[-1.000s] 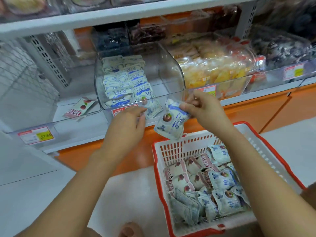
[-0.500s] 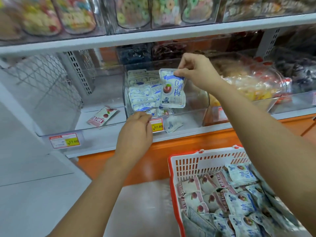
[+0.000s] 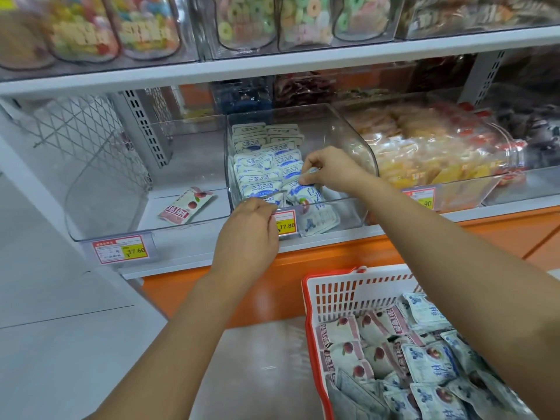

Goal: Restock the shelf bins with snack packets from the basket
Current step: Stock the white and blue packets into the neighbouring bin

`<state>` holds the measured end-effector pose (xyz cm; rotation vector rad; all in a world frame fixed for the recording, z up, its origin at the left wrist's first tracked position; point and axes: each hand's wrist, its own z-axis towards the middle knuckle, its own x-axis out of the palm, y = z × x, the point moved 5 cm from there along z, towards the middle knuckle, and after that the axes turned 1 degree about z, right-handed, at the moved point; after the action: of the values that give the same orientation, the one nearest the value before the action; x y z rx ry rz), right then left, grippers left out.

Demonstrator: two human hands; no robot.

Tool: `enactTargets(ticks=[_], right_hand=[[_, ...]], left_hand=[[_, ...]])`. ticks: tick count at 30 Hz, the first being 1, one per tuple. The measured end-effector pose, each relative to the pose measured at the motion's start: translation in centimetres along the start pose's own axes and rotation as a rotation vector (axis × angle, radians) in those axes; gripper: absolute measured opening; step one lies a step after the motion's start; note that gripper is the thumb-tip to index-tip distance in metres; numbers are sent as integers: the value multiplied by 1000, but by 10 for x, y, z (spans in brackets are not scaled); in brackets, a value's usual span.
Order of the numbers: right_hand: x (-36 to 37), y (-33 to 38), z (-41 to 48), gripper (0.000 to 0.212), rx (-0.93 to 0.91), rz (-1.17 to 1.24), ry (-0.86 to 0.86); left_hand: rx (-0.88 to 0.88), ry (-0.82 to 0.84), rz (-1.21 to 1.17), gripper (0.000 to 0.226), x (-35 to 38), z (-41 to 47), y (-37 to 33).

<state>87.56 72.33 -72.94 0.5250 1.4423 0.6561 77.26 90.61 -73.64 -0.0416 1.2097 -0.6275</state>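
Observation:
A clear shelf bin (image 3: 348, 128) in the middle of the lower shelf holds rows of white-and-blue snack packets (image 3: 257, 165). My right hand (image 3: 330, 169) reaches into the bin from the right and pinches the top edge of one white-and-blue packet (image 3: 306, 192), held low at the front of the rows. My left hand (image 3: 250, 228) grips the bin's front rim, fingers curled over it beside the price tag (image 3: 286, 224). The red-rimmed white basket (image 3: 342, 295) at the lower right holds several blue and pink packets (image 3: 430, 362).
A clear bin (image 3: 106, 189) to the left holds one pink packet (image 3: 185, 206). The bin (image 3: 439, 159) to the right is full of yellow-orange snacks. Candy jars (image 3: 242, 22) stand on the upper shelf. An orange base panel (image 3: 303, 268) runs below the shelf edge.
My right hand carried the packet from above the basket up over the bin, then lowered it into the front of the rows. My left hand stayed on the bin's front rim.

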Motion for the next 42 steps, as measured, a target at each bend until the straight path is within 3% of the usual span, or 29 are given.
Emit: enactTargets(ticks=[4, 7, 10, 13, 17, 20, 23, 27, 32, 38, 42], right_hand=[[-7, -1, -13, 41, -62, -70, -190], [-21, 5, -47, 21, -216, -9, -438], [-20, -6, -93, 30, -281, 59, -484], [1, -47, -128, 38, -215, -2, -380], [35, -134, -147, 43, 55, -58, -215], [78, -189, -166, 43, 300, -89, 70], [130, -216, -192, 38, 420, -117, 367], [189, -226, -220, 36, 476, -70, 605], [229, -226, -252, 42, 411, -348, 773], [217, -224, -257, 43, 516, -186, 586], [185, -216, -245, 29, 690, 158, 252]], left_hand=[[28, -13, -17, 32, 3, -6, -1], [55, -47, -88, 36, 4, -15, -8], [101, 8, -129, 39, 15, -25, -20], [128, 193, -116, 34, 42, -37, -28], [120, 459, 4, 37, 90, -57, -31], [89, 781, 118, 35, 129, -83, -23], [26, 1003, 139, 33, 153, -107, -14], [1, 1083, 150, 38, 160, -116, -22], [-17, 1069, 155, 36, 162, -108, -24], [1, 1040, 118, 37, 162, -105, -26], [-10, 1017, 92, 41, 159, -107, -25]])
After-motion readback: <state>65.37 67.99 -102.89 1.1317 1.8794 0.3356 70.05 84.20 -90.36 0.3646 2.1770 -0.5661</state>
